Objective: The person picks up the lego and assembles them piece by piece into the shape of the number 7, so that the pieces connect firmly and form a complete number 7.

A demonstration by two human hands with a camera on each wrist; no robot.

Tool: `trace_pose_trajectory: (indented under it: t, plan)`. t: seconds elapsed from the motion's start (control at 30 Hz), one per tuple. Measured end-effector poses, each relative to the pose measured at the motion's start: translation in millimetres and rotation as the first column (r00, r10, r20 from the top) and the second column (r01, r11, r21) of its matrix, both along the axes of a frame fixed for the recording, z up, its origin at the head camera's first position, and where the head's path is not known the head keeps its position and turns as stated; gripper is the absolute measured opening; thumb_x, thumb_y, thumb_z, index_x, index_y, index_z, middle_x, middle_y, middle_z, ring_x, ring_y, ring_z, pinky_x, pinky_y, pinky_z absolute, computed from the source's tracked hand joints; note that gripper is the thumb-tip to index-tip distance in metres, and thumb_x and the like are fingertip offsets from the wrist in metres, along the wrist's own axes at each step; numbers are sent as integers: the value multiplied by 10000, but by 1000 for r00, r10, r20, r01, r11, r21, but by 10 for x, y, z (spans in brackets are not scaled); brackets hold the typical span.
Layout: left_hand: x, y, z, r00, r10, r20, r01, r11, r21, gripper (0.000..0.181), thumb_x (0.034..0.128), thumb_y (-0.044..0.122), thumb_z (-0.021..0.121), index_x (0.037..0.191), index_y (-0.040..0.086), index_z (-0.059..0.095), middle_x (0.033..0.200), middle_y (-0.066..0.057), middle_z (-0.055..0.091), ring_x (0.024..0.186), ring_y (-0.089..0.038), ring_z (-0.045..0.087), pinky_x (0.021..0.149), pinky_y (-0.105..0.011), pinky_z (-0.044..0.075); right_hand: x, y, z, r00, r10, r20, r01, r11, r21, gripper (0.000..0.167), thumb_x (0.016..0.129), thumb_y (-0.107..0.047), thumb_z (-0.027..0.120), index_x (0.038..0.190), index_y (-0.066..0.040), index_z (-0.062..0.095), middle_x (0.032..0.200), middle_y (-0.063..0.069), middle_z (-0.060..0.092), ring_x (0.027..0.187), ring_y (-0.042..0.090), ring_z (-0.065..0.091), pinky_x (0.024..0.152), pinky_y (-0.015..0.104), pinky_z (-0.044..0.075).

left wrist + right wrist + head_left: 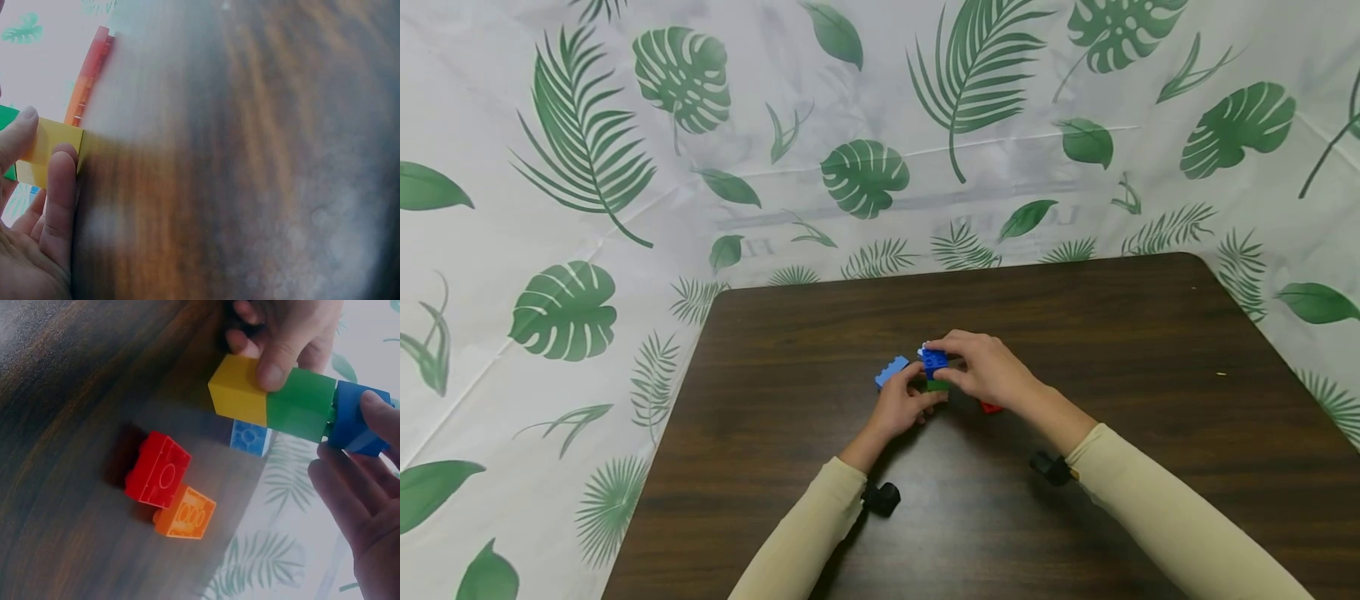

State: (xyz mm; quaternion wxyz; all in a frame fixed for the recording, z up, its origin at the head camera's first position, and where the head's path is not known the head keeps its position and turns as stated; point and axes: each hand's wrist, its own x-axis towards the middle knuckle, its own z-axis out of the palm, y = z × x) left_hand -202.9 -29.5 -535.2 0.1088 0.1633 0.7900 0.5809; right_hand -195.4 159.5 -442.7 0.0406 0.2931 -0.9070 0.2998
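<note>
In the right wrist view a yellow block (pixel 239 391) and a green block (pixel 301 404) are joined in a stack. My left hand (pixel 901 406) grips this stack, its thumb across the seam between the two. A dark blue block (pixel 357 419) is pinched between the thumb and fingers of my right hand (pixel 992 371). It sits against the green block's studs, with a narrow, slightly tilted gap showing between them. In the left wrist view, fingers of the left hand (pixel 37 206) lie on the yellow block (pixel 56 147).
A light blue block (pixel 892 372) rests on the table (pixel 790 467) just beyond the left hand. A red block (pixel 159 469) and an orange block (pixel 186 512) lie on their sides close together near the right hand. A leaf-patterned sheet (pixel 775 192) hangs behind the table.
</note>
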Motion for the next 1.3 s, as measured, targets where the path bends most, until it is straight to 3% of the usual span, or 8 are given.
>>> trace_pose_trajectory:
  t: [0.27,0.53,0.77,1.1,1.3]
  plan:
    - [-7,7,-8,1000,4,-3,-4,1000,-11,337,886,227,751,1199,208,631,1030,-34,640,570,-214,638,464,-337,541,2,11,-23,1000,14,-24,-14,1000,-15,442,897,-227,736,1313,-119,634,1073,-18,635,811,108,606,685,274,530]
    - [-6,6,-4,1000,2,4,-2,1000,-11,334,885,229,753,1195,205,632,1058,-37,635,575,-190,637,466,-333,542,7,22,-51,999,24,-41,-26,999,-42,436,898,-199,736,1311,-107,634,1085,-1,634,843,190,640,714,342,559]
    - [-3,3,-3,1000,-1,-10,1,1000,-1,329,885,215,754,1191,193,634,1053,-44,644,574,-202,638,460,-336,539,10,29,-61,998,30,-57,-33,998,-46,433,903,-202,730,1317,-119,633,1101,-9,635,832,123,616,701,325,561]
    - [-2,-1,1,1000,-3,-16,3,1000,1,321,884,208,755,1183,190,640,1005,-39,654,574,-196,639,462,-337,541,26,53,-117,997,20,-77,-27,996,-85,437,905,-195,727,1322,-114,626,1126,2,627,878,175,639,712,309,555]
    - [5,-5,17,1000,-3,-14,3,1000,7,326,883,205,756,1185,176,637,1008,-37,648,590,-202,646,464,-333,542,32,78,-154,996,-1,-93,-8,996,-89,457,893,-197,741,1332,-147,622,1108,-7,631,852,131,621,702,297,558]
